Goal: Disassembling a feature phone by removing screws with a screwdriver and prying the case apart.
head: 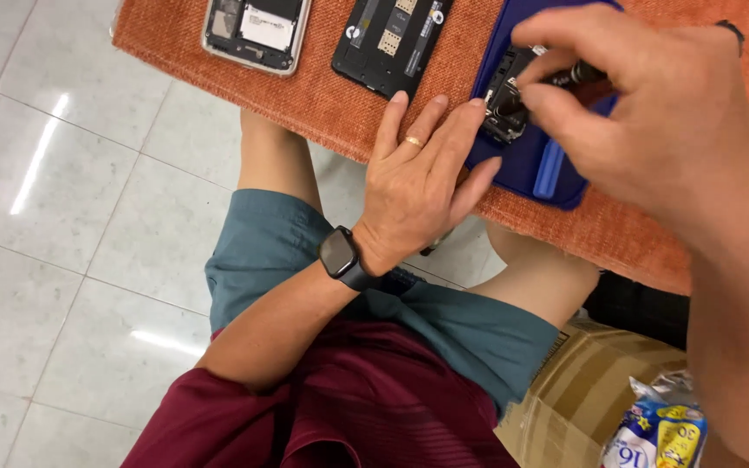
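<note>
Pale tiled floor below, and an orange cloth [340,104] is covering the work surface the person is sitting at. Two opened phones are lying at the far side: a silver phone [257,30] on the left, a black phone [392,39] right of it. The one being worked on is further right, a small dark part [506,108] sitting on a blue mat [535,160].

The left hand [422,182] is lying flat with fingers spread, fingertips pressing on the cloth and the mat's left edge, steadying things (ring and a smartwatch [340,256] on that arm). The right hand [643,104] is pinching a dark tool [578,76] between thumb and fingers, tip pointing at the part. Can't tell if the tip is actually touching.

Looks to me like the loosening or prying step on that part. Any next move is calling for a steady tip and the left hand pinning the mat.

A cardboard box [600,381] and a snack bag [661,429] are sitting near right.
</note>
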